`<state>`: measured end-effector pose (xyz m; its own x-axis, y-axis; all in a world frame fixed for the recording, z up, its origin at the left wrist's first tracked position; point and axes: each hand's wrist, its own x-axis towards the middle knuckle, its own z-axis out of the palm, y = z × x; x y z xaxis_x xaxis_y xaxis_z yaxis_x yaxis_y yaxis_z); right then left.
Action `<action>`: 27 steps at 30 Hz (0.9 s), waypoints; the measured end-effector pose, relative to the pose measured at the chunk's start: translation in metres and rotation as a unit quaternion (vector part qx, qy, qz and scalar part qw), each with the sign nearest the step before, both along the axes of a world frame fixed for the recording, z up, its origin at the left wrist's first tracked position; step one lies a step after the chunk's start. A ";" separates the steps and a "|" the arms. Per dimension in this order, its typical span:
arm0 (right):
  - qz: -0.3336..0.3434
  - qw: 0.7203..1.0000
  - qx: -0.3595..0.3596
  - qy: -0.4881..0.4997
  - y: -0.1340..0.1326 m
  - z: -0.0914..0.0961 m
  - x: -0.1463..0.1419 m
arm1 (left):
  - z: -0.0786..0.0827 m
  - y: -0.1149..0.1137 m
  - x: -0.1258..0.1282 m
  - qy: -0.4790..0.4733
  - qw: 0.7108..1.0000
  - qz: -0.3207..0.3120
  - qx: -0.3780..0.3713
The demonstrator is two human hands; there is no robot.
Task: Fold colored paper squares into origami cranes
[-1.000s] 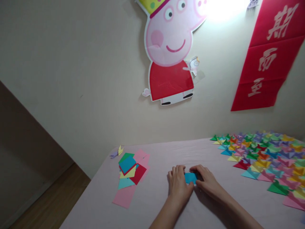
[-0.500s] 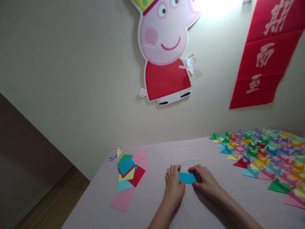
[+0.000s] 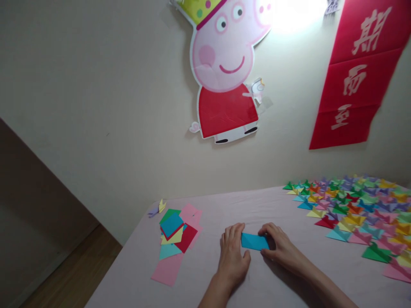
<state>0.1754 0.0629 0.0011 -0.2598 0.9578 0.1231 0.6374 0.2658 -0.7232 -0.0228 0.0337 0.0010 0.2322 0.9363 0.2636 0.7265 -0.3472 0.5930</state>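
A folded blue paper (image 3: 254, 241), a narrow rectangle, lies on the pink cloth between my two hands. My right hand (image 3: 284, 252) grips its right end, index finger at the far edge and thumb at the near edge. At the left end, my left hand (image 3: 233, 252) rests on the cloth with its fingers beside the paper's edge. The left thumb is spread away from the fingers, and the paper is not between them. A faint crease shows on the paper's left part.
Loose coloured paper sheets (image 3: 173, 239) overlap to the left. Two small folded paper figures, one yellow (image 3: 162, 206) and one purple (image 3: 153, 211), stand at the far left corner. Rows of folded paper figures (image 3: 356, 207) cover the right side. A wall (image 3: 128, 162) rises behind the cloth (image 3: 128, 273).
My left thumb has moved off the paper and the left hand has opened slightly. My right fingers have shifted a little along the blue paper. The view has tilted slightly.
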 end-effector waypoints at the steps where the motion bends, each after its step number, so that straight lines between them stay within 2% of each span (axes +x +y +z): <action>1: 0.006 1.000 -0.001 0.004 0.000 0.000 0.001 | 0.000 -0.001 0.001 0.014 1.000 -0.006 0.011; 5: 0.032 0.999 -0.010 0.031 0.000 -0.001 0.004 | -0.001 0.000 0.003 0.043 0.998 -0.017 0.050; 11: 0.019 0.997 -0.023 0.075 0.002 -0.001 0.006 | -0.001 0.004 0.005 0.064 0.994 -0.018 0.091; 14: 0.034 0.996 -0.023 0.084 0.003 -0.002 0.009 | -0.001 0.006 0.007 0.075 0.991 -0.020 0.105; 20: 0.018 0.993 -0.024 0.113 0.007 -0.007 0.011 | 0.001 0.007 0.008 0.090 0.989 -0.018 0.118; 27: 0.039 0.993 -0.030 0.107 0.003 -0.001 0.009 | 0.001 0.007 0.008 0.093 0.988 -0.020 0.122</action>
<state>0.1839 0.0663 0.0002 -0.3074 0.9432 0.1262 0.4469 0.2602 -0.8559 -0.0148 0.0407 0.0024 0.3340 0.8390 0.4296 0.7980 -0.4942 0.3449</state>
